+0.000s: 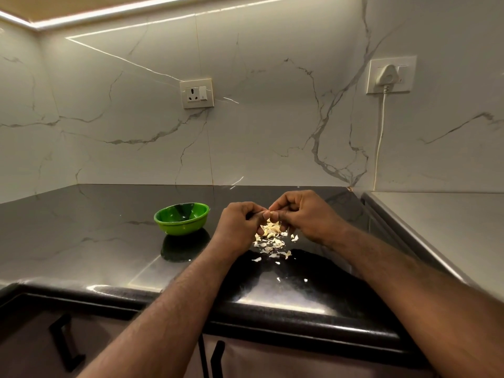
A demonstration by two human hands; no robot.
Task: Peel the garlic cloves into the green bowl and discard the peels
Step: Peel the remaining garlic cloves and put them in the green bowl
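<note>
A small green bowl (182, 218) stands on the dark countertop, left of my hands. My left hand (240, 227) and my right hand (308, 216) meet fingertip to fingertip a little above the counter. Both have curled fingers pinching a small garlic clove between them; the clove itself is almost hidden by the fingers. Below the hands lies a heap of garlic cloves and pale peel scraps (271, 237), with loose flakes scattered toward the front edge. I cannot make out what lies inside the bowl.
The glossy black countertop (95, 241) runs to a marble wall with a socket (197, 93). A plugged-in white cord (379, 137) hangs at the right. A pale raised surface (450, 230) borders the counter on the right. Cabinet handles (64, 342) sit below the front edge.
</note>
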